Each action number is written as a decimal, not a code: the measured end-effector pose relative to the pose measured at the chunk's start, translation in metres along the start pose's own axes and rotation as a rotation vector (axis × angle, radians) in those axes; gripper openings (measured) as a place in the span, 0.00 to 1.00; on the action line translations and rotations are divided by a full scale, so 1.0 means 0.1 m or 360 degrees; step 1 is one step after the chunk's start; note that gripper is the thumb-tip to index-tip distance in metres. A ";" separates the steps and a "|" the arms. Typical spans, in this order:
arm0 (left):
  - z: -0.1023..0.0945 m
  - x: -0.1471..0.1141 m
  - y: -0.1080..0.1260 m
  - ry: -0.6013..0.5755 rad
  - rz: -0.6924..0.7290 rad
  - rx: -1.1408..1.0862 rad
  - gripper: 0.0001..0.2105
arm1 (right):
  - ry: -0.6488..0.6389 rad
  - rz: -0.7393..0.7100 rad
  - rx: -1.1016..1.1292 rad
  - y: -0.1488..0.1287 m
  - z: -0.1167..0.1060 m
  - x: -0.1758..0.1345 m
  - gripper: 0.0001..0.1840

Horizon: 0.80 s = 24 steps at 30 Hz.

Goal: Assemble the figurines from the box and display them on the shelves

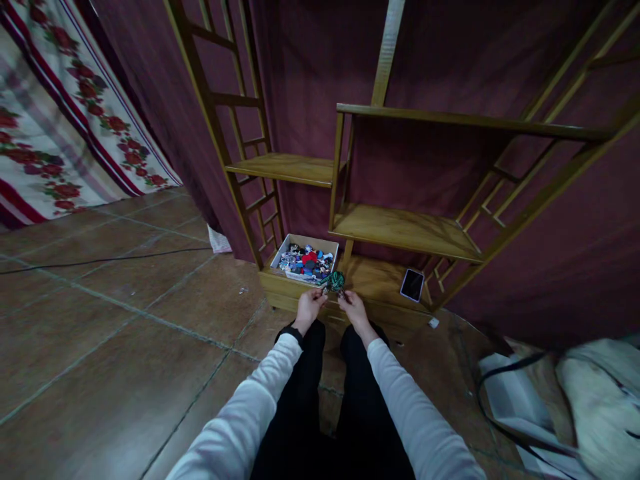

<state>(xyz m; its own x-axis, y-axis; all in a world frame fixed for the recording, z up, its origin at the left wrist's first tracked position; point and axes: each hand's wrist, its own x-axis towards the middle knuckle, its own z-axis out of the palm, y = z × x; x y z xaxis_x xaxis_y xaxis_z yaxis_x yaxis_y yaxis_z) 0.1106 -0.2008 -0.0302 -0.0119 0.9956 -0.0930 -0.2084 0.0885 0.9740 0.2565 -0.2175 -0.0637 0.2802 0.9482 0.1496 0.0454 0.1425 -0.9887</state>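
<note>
Between my two hands is a small, bunched green-and-black patterned thing, too small to name its kind. My left hand pinches its left side, where a little light-coloured part shows at the fingertips. On the other side, the fingers of my right hand are closed on a dark end of it. Just beyond my left hand, a white open box rests on the low wooden shelf. Many small mixed items fill it, with red, blue, black and white ones among them.
A wooden rack with stepped shelves stands ahead against a maroon curtain. On its bottom board lies a tablet-like device. A pale bag with a dark strap sits at the right. A black cable crosses the tiled floor.
</note>
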 end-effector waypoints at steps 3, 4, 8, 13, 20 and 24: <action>0.01 -0.06 0.06 0.0020 -0.0011 -0.0018 0.09 | -0.0048 0.0118 0.0124 -0.06 -0.02 -0.04 0.19; 0.02 -0.09 0.08 0.0028 -0.0017 -0.0018 0.09 | -0.0049 0.0134 0.0154 -0.08 -0.02 -0.05 0.20; 0.07 -0.17 0.13 0.0015 -0.0030 0.0023 0.09 | -0.0050 0.0204 0.0235 -0.11 -0.05 -0.13 0.20; 0.20 -0.28 0.16 0.0004 -0.0031 0.0037 0.09 | -0.0013 0.0209 0.0251 -0.15 -0.16 -0.26 0.19; 0.35 -0.47 0.12 -0.0036 -0.0042 -0.0007 0.10 | -0.0142 0.0173 0.0255 -0.30 -0.37 -0.39 0.17; 0.42 -0.55 0.11 -0.0065 -0.0062 -0.0037 0.12 | -0.0101 0.0151 0.0322 -0.37 -0.45 -0.42 0.18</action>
<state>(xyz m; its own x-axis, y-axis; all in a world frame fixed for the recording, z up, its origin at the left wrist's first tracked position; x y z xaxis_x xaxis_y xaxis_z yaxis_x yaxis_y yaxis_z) 0.1498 -0.2534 -0.0059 0.0365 0.9919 -0.1216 -0.2305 0.1267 0.9648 0.2862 -0.2758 -0.0335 0.2129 0.9751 0.0619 -0.1732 0.1000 -0.9798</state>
